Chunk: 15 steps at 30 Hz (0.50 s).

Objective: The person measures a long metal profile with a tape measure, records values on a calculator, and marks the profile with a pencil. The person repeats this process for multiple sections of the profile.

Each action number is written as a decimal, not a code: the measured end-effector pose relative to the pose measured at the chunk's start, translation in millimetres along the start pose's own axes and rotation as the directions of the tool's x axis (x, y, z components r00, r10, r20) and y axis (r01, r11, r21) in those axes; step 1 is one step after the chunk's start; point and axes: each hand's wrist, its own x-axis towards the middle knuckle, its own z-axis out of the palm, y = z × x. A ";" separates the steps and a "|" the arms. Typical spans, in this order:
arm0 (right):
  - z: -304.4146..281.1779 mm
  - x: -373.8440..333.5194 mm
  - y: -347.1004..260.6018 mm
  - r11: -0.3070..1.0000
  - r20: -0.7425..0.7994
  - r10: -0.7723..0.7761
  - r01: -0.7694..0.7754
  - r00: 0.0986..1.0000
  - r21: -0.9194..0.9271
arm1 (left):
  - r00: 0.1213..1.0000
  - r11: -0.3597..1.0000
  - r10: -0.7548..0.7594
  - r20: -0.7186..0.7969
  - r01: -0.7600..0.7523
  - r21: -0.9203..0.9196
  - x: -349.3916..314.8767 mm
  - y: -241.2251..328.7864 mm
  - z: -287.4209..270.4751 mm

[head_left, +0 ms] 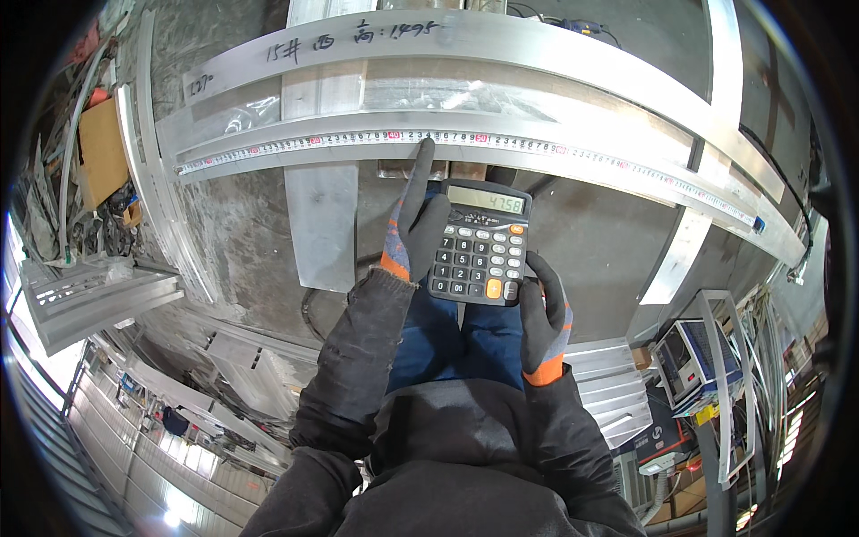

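In dark gloves with orange cuffs, my left hand [413, 224] stretches its index finger up to a white measuring tape [465, 139]. The fingertip rests on or just over the tape's markings. The rest of that hand lies against the upper left side of a black desktop calculator [490, 212], whose screen shows digits. My right hand [544, 318] is closed around the calculator's lower right corner, its fingers partly hidden. The tape lies along a long aluminium bar [394, 150] that crosses in front of me.
Another long aluminium bar [501, 36] with handwriting runs beyond the first. A flat metal crosspiece [322, 228] passes beneath on the left. Stacked profiles [161, 170] stand at far left, beside a cardboard piece [103, 152]. A blue-and-white machine [693, 362] sits at right.
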 end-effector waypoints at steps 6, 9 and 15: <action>-1.6 0.5 0.4 1.000 0.006 -0.003 0.003 1.000 0.010 | 1.000 1.000 0.016 0.017 -0.016 0.014 -0.9 4.0 0.9; -0.5 0.8 0.0 0.999 0.005 -0.025 0.025 1.000 0.023 | 1.000 1.000 0.010 0.026 -0.010 0.023 -1.2 7.2 -0.2; -1.3 0.1 -1.2 1.000 0.016 0.010 -0.011 1.000 0.030 | 0.999 0.998 0.040 0.013 -0.040 0.048 -0.1 10.6 1.1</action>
